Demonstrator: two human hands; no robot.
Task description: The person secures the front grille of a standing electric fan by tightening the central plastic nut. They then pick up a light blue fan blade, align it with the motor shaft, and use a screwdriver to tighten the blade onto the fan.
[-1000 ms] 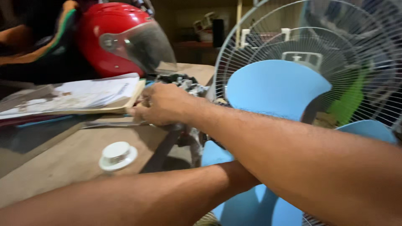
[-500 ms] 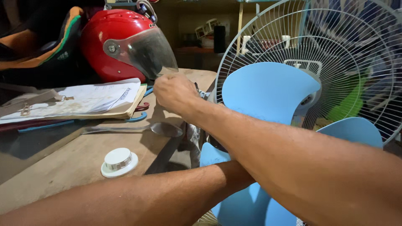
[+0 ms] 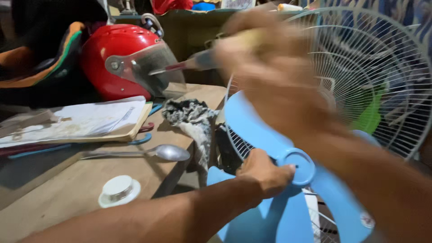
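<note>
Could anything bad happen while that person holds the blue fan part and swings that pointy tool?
Maybe. The right hand moves fast with a screwdriver, so its tip might hit the red helmet visor or slip. The left hand grips the loose blue fan blade by its hub, and it could drop. The rag hangs off the table edge.

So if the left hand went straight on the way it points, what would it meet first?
Its fingers already touch the round hub of the blue fan blade; the left hand would press into that first. Depth beyond is unclear.

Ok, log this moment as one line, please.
left hand: grips blue fan blade hub | right hand: raised, blurred, holds screwdriver | spoon on table
</note>
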